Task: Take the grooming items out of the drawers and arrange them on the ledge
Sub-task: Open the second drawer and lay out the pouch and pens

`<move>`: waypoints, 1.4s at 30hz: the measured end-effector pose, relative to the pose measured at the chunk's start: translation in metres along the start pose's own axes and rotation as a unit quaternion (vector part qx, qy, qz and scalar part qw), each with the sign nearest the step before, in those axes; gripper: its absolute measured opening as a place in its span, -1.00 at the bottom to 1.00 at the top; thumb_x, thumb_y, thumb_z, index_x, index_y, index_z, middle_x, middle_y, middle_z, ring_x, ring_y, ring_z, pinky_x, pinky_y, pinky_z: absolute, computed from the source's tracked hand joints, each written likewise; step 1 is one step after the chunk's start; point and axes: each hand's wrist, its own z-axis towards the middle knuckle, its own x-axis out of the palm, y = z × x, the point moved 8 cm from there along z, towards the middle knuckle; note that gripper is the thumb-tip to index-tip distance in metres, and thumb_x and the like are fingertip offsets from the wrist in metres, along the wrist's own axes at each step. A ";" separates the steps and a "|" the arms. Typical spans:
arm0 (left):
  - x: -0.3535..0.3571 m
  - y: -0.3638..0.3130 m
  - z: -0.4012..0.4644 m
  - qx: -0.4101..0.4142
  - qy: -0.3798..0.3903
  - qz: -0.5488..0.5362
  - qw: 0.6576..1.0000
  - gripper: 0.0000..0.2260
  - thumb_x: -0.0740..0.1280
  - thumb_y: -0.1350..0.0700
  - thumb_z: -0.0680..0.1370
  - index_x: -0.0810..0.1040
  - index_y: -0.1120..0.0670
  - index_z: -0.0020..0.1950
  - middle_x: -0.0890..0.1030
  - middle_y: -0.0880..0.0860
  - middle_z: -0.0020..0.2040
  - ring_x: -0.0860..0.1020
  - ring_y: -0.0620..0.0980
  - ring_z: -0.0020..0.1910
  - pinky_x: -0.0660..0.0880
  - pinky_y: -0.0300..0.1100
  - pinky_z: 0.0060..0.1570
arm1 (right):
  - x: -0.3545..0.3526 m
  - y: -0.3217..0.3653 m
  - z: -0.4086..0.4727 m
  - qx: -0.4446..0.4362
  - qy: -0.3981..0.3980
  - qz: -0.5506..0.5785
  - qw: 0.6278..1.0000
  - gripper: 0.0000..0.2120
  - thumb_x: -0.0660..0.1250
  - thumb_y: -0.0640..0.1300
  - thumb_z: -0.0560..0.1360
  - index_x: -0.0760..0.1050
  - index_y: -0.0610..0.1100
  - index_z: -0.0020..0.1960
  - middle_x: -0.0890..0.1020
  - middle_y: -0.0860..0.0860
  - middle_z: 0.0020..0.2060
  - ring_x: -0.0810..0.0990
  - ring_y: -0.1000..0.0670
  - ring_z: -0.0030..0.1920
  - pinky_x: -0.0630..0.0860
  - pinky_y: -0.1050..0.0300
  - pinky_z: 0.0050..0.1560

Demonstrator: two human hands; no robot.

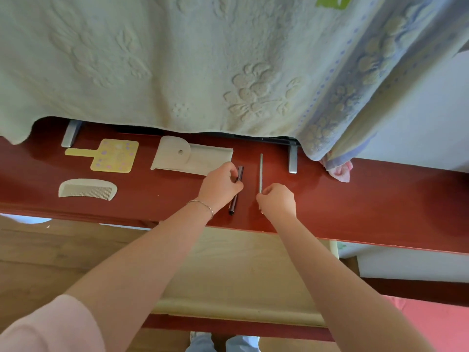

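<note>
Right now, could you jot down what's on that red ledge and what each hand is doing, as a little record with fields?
surface: red ledge
far left: yellow hand mirror, face down
near left: pale comb
middle: beige pouch
left hand: fingers curled round dark slim tube
right hand: pinches thin metal file
behind: draped towel

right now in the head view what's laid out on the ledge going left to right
comb → hand mirror → pouch → left hand on a dark pen → thin metal file, its near end pinched by the right hand
</note>
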 end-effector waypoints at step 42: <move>0.088 0.093 -0.197 0.320 0.291 0.427 0.794 0.00 0.16 -0.39 0.38 -0.44 0.02 0.46 -0.48 -0.04 0.44 -0.52 -0.08 0.37 -0.49 0.06 0.34 | 0.069 -0.109 -0.147 -0.378 0.158 -0.412 0.814 0.10 0.23 0.42 0.32 -0.53 0.04 0.41 -0.46 0.00 0.43 -0.50 -0.14 0.40 -0.39 -0.14 0.43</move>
